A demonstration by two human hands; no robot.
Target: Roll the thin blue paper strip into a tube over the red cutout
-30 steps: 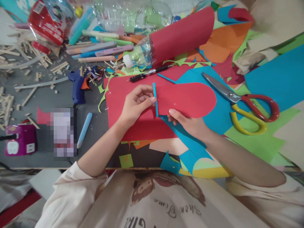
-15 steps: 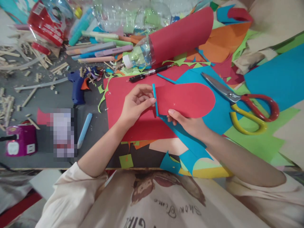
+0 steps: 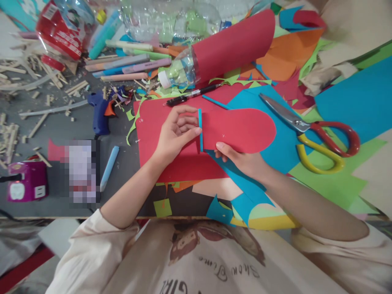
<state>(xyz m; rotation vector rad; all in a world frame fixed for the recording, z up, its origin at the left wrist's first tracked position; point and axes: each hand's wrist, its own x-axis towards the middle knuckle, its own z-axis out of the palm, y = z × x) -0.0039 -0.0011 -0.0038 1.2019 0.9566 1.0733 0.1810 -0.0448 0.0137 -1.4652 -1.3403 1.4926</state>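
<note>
Left hand (image 3: 176, 134), fingers drawn together, pinched the thin blue strip (image 3: 201, 130) set along the straight end of the red cutout (image 3: 241, 128). The strip lay at the hand's 3 o'clock, touching thumb and fingertips. Right hand (image 3: 241, 161) clamped the cutout's lower edge, thumb on top, with the cutout at its 12 o'clock. Both pieces lay over a red sheet (image 3: 159, 122) on the table (image 3: 61, 126). Scissors (image 3: 309, 128) rested at the cutout's 3 o'clock, apart from it.

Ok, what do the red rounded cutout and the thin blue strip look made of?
The red rounded cutout: matte craft paper or thin card, seemingly; flat, cleanly cut edge, no shine. The thin blue strip: probably the same paper, matte, narrow, straight-cut.
</note>
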